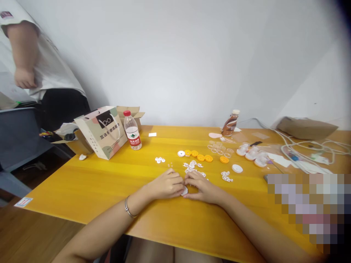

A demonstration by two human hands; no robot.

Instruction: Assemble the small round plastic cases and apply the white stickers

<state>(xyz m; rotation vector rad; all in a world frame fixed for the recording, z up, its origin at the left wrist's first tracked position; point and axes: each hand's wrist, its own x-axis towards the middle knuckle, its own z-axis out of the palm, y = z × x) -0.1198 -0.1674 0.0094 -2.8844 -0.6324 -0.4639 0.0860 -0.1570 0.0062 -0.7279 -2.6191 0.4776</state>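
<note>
A small white round piece [184,191] is pinched between my hands, low over the yellow table. My left hand [169,184] has its fingers curled onto the piece from the left. From the other side, the thumb and fingertips of my right hand [202,187] close on it; fingers cover part of it. Just beyond lie loose white openwork plastic parts [192,166], with a few more white openwork parts [226,176] to the right. Behind them is a row of orange round cases [201,157] with a white ring [181,153] at its left end. Small white pieces [159,160] sit farther left.
A paper bag [105,137] and a water bottle [132,131] stand at the left. Clear rings [218,147], a brown drink bottle [230,123], a white disc [237,168], clear-topped cases [253,155] and white cables [290,146] occupy the right. Another person [41,54] stands at far left.
</note>
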